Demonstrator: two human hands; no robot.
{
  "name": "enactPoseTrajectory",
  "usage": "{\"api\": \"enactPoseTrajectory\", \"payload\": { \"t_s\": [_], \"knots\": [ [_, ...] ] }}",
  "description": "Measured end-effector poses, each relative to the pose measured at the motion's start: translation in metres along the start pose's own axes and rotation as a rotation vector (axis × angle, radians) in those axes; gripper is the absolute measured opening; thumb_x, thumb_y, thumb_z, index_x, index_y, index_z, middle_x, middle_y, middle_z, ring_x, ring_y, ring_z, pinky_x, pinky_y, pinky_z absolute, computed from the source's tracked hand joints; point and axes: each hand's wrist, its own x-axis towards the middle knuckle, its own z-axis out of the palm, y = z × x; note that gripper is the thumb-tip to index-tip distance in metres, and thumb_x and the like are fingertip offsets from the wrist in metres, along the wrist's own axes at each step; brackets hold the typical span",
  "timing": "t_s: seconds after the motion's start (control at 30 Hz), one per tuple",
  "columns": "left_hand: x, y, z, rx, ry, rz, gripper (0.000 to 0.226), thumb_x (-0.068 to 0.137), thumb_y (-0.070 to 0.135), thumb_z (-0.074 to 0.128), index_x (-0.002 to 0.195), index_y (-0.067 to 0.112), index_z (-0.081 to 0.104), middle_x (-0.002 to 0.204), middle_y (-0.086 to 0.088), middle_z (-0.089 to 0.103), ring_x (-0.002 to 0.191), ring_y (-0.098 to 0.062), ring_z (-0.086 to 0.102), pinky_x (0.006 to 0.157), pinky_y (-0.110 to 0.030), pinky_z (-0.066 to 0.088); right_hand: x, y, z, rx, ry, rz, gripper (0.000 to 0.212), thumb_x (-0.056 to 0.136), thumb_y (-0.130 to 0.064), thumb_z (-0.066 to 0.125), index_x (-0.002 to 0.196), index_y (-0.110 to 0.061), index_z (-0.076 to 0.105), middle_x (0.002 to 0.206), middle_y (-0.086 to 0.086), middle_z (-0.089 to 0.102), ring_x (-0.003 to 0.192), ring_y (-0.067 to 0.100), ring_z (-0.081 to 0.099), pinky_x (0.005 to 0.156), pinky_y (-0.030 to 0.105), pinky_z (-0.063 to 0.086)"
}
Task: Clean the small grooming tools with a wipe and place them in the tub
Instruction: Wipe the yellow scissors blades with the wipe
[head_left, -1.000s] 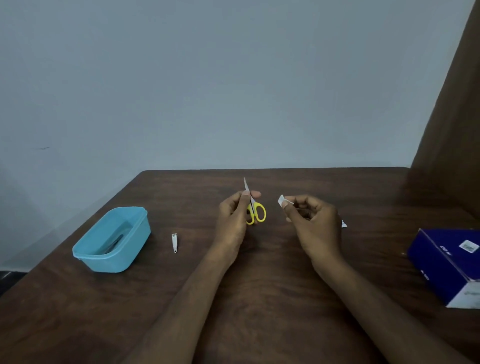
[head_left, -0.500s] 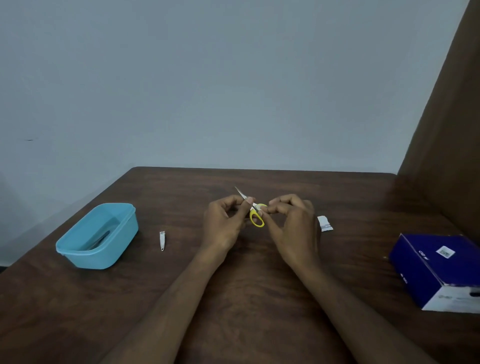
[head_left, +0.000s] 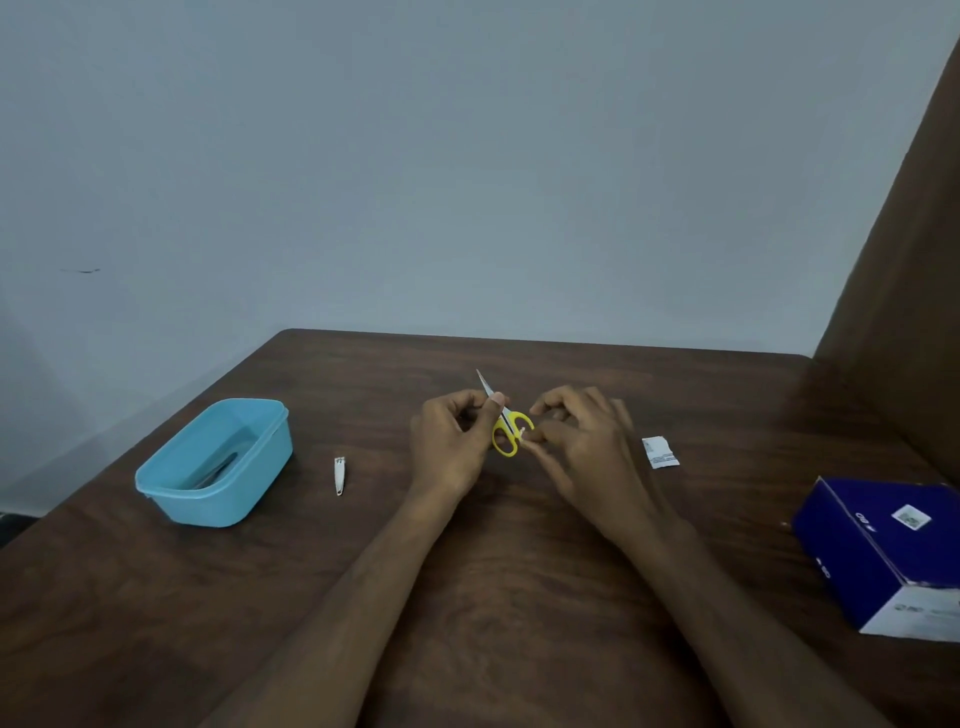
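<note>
Left hand (head_left: 449, 441) pinches the small scissors (head_left: 505, 423) at the blades, yellow loops down, silver tips pointing up and away; right hand (head_left: 582, 447) pinches a bit of white wipe (head_left: 523, 432) against the handles. Left of the grip lies the nail clipper (head_left: 339, 475), farther left the blue tub (head_left: 218, 462) with a dark tool inside

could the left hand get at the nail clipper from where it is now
Probably yes: the nail clipper lies alone on the table, nothing between it and the left hand, though that hand grips the scissors.
</note>
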Motion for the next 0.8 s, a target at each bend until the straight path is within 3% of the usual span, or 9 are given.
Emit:
{"api": "enactPoseTrajectory", "payload": {
  "t_s": [0.17,0.33,0.57,0.7,0.8],
  "knots": [
    [-0.004,0.001,0.000,0.014,-0.011,0.003,0.021,0.101,0.025,0.073,0.087,0.013,0.083,0.070,0.001,0.079,0.065,-0.013,0.078,0.071,-0.044,0.067,-0.001,-0.006,-0.009,0.139,0.291,0.140,0.016,0.105,-0.019,0.069,0.095,-0.008,0.075,0.103,0.004,0.065,0.089,0.025,0.067,0.076,0.043,0.054],
    [-0.004,0.004,0.004,-0.100,-0.078,-0.046,0.022,0.102,0.021,0.072,0.088,0.009,0.083,0.075,-0.004,0.080,0.071,-0.018,0.079,0.078,-0.045,0.068,0.001,-0.005,0.003,0.010,0.135,0.047,0.008,0.094,-0.023,0.076,0.090,-0.017,0.077,0.108,0.002,0.066,0.089,0.029,0.063,0.073,0.044,0.049],
    [0.001,-0.003,0.004,-0.114,-0.021,-0.049,0.019,0.101,0.021,0.073,0.091,0.010,0.084,0.078,-0.004,0.081,0.077,-0.022,0.080,0.077,-0.044,0.068,0.000,-0.007,0.006,-0.138,0.006,0.192,0.013,0.092,-0.033,0.077,0.091,-0.021,0.072,0.106,-0.003,0.065,0.093,0.029,0.059,0.074,0.041,0.045],
    [0.003,-0.003,0.002,-0.114,0.027,-0.041,0.018,0.099,0.023,0.077,0.087,0.011,0.083,0.073,-0.005,0.079,0.071,-0.025,0.079,0.068,-0.041,0.068,-0.001,-0.012,0.006,0.207,0.038,0.272,0.011,0.098,-0.028,0.072,0.089,-0.022,0.071,0.099,-0.009,0.064,0.090,0.018,0.064,0.078,0.041,0.051],
    [0.003,-0.001,0.000,-0.169,0.021,-0.091,0.020,0.100,0.023,0.076,0.091,0.006,0.082,0.077,-0.007,0.081,0.072,-0.021,0.080,0.063,-0.033,0.065,0.001,-0.014,-0.001,0.346,0.164,0.418,0.012,0.098,-0.026,0.073,0.088,-0.022,0.074,0.092,-0.012,0.069,0.079,0.007,0.067,0.071,0.034,0.055]
  ]
}}
